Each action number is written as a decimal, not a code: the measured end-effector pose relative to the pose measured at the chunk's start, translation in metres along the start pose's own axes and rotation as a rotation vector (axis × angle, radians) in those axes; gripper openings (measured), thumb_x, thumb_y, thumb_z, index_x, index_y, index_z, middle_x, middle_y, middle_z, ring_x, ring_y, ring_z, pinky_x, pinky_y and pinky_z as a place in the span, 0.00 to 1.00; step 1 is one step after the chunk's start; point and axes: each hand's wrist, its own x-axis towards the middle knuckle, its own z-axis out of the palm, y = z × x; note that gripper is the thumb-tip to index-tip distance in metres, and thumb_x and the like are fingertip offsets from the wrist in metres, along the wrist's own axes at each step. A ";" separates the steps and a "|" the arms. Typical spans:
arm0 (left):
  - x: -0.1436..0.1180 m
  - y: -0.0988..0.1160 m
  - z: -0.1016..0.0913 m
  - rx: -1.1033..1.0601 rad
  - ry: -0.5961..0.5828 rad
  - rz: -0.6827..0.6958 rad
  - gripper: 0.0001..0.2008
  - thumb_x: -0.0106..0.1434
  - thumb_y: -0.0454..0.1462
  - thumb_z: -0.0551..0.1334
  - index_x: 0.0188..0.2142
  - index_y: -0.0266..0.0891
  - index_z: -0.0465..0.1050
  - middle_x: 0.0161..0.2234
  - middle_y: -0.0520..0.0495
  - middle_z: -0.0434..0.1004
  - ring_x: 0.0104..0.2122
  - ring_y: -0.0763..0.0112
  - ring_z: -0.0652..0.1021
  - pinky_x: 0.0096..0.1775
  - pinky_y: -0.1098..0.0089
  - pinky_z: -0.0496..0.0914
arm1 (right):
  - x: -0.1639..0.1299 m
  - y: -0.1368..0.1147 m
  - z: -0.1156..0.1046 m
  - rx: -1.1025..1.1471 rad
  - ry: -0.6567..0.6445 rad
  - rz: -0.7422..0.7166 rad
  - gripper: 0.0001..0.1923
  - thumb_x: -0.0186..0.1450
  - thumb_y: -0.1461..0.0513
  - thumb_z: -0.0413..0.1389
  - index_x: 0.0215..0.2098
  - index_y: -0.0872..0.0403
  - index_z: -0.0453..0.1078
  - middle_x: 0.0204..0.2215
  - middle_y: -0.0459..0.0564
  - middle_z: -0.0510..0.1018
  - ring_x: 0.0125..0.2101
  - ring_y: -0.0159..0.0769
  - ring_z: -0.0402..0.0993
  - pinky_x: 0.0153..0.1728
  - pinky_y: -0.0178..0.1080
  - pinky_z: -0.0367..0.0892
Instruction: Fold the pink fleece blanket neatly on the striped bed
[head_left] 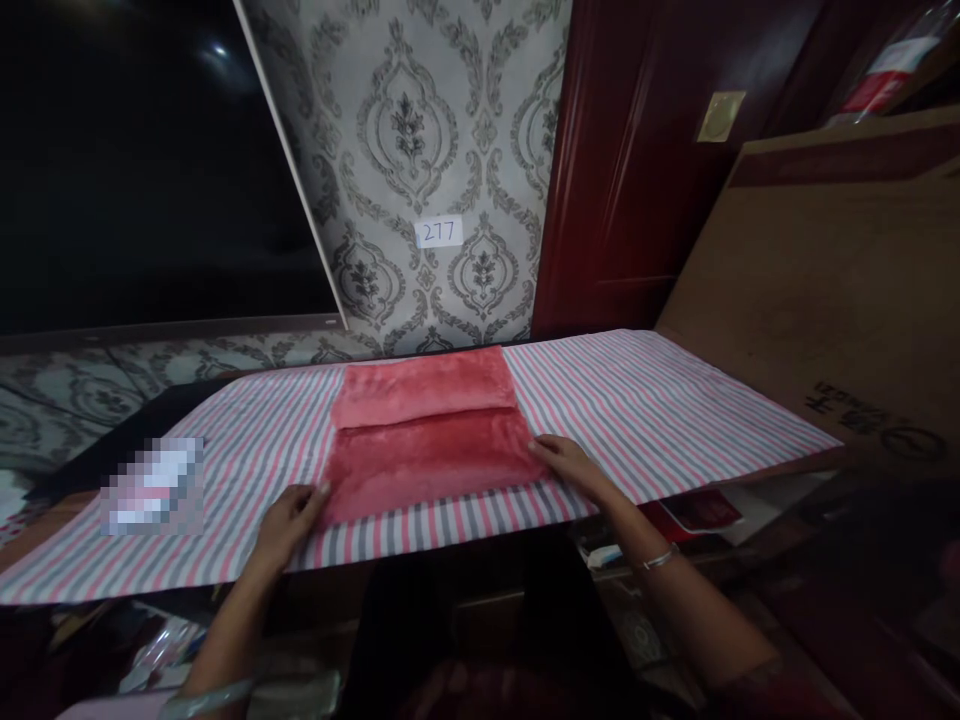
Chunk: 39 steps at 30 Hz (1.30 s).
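Observation:
A red plush towel [427, 440] lies on a pink, grey and white striped cloth [660, 410] that covers a table. Its far part is folded over into a lighter band. My left hand [289, 520] rests flat at the towel's near left corner, fingers touching its edge. My right hand [568, 462] lies at the near right corner, fingers on the towel's edge. Neither hand visibly grips anything.
A patterned grey wallpaper wall with a small label reading 277 [439, 232] stands behind. A dark red door [637, 160] is at the back right, a large brown cardboard box [825, 280] on the right. Clutter lies below the table's front edge.

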 end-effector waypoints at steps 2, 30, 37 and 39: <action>0.002 0.005 0.006 -0.038 0.054 -0.046 0.28 0.52 0.63 0.53 0.25 0.41 0.69 0.24 0.49 0.72 0.29 0.63 0.73 0.33 0.66 0.67 | 0.004 -0.005 0.008 -0.052 0.051 -0.005 0.19 0.59 0.46 0.56 0.23 0.53 0.70 0.20 0.45 0.71 0.26 0.36 0.67 0.29 0.36 0.59; 0.012 -0.019 0.010 0.154 0.145 0.453 0.21 0.67 0.48 0.51 0.45 0.43 0.79 0.45 0.44 0.83 0.46 0.58 0.81 0.50 0.60 0.73 | -0.006 0.039 0.016 -0.505 0.153 -0.476 0.23 0.71 0.52 0.45 0.58 0.50 0.71 0.55 0.56 0.75 0.58 0.50 0.68 0.57 0.57 0.64; 0.107 0.055 -0.013 -0.307 0.230 0.152 0.28 0.55 0.49 0.64 0.52 0.38 0.73 0.49 0.37 0.79 0.51 0.52 0.77 0.53 0.58 0.69 | 0.103 -0.019 0.011 -0.158 0.303 -0.424 0.29 0.63 0.49 0.54 0.59 0.51 0.68 0.59 0.58 0.71 0.60 0.52 0.65 0.60 0.56 0.60; 0.117 0.066 -0.009 -0.431 0.186 0.121 0.28 0.54 0.47 0.67 0.52 0.36 0.73 0.49 0.36 0.79 0.51 0.54 0.76 0.51 0.61 0.69 | 0.129 -0.028 0.015 -0.011 0.282 -0.262 0.33 0.59 0.51 0.57 0.61 0.51 0.65 0.59 0.58 0.70 0.56 0.52 0.69 0.55 0.54 0.65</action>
